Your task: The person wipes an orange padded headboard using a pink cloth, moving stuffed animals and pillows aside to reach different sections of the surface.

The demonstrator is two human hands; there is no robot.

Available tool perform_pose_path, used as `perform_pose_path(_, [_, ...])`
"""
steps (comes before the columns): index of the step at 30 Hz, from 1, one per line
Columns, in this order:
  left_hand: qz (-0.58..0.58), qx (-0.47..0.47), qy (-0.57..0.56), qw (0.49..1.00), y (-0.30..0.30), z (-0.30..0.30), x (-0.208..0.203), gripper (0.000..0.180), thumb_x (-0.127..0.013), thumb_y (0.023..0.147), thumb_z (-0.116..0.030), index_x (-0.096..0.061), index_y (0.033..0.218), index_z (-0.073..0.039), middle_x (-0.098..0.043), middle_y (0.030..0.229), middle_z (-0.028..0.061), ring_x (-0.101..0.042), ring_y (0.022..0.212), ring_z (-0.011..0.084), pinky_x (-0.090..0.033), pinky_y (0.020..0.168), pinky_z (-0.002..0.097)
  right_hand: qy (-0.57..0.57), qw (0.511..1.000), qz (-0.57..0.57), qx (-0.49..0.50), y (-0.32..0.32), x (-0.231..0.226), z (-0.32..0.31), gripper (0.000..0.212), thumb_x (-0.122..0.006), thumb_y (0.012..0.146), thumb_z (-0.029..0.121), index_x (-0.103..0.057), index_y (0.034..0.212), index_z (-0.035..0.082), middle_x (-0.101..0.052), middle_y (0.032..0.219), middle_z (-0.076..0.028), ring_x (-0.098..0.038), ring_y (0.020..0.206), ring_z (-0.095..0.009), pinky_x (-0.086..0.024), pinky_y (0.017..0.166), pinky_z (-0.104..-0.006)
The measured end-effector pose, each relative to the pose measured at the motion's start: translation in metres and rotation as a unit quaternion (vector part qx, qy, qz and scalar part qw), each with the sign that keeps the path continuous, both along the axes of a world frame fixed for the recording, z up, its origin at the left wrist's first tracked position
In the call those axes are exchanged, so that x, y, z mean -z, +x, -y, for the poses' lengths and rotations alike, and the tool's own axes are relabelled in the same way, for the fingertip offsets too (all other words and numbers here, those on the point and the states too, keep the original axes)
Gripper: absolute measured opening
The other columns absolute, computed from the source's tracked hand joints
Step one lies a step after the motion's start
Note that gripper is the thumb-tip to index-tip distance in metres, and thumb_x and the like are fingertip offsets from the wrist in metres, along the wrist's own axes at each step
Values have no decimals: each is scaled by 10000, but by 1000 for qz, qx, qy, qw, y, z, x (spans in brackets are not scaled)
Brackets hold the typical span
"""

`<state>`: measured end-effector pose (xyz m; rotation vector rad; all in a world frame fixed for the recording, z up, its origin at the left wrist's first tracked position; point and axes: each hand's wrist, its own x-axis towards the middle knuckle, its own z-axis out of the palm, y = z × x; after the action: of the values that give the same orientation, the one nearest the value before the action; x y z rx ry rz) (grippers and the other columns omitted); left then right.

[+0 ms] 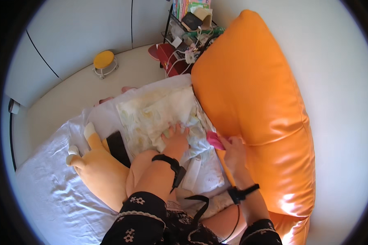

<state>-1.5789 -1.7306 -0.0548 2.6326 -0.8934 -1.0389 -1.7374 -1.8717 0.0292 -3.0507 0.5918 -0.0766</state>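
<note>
My left hand (176, 138) lies flat with its fingers spread on a pale, faintly patterned pillow or folded cloth (151, 108). In my right hand (234, 156) is a bunched pink cloth (215, 140), pinched by the fingers. That cloth is at the edge of a large orange cushion (249, 81), beside the pale fabric; whether it touches the cushion I cannot tell. A white flat strip-like item (191, 174) lies near my left wrist. Black straps go around both my wrists.
A tan plush toy (102, 175) and a dark flat item (118, 149) lie on the lilac bedsheet (45, 175) to the left. Beyond the bed are a yellow round stool (104, 60) and a cluttered rack (188, 45) with cables. A white wall (335, 102) borders the cushion.
</note>
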Motion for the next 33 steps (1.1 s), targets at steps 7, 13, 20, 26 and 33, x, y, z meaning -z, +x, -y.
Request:
perform_pose_path(7, [-24,-2,29,999,3,14,-1,809,-682,767,-373,-233,1438,-335,-7,1544,7,-13,1399,326,-183,1005,673,-218,961,168,29,29,-61,15,380,-546,763,105,-643,1112,218,-525,977,-63,-496,951,-275,-404,780,-395])
perform_pose_path(13, [-53,-4,44,998,8,20,-9,835,-697,757,-387,-222,1441,-332,-22,1545,11,-9,1401,326,-181,1006,676,-140,987,-47,60,-23,38,12,290,-530,788,169,-663,1046,182,-544,1014,-69,-498,962,-278,-405,824,-399])
perform_pose_path(20, [-10,-8,20,1000,2,7,7,838,-706,745,-409,-238,1435,-322,-65,1536,28,-45,1396,333,-194,998,682,270,932,229,79,2,-88,31,434,-498,753,-72,-592,1156,60,-630,974,-122,-600,858,-225,-486,759,-316])
perform_pose_path(26, [-27,2,10,1000,1,18,-6,843,-709,739,-387,-238,1435,-319,-86,1528,38,-79,1390,335,-192,993,687,-47,904,393,164,95,-210,127,391,-519,852,69,-541,1241,95,-545,1063,-134,-558,984,-259,-453,863,-330])
perform_pose_path(33, [-62,-2,33,997,4,23,3,793,-673,770,-330,-240,1434,-315,-55,1539,35,-32,1394,351,-196,987,692,-307,916,254,45,170,-115,94,366,-522,794,167,-607,1143,240,-532,946,-31,-512,887,-243,-429,759,-398])
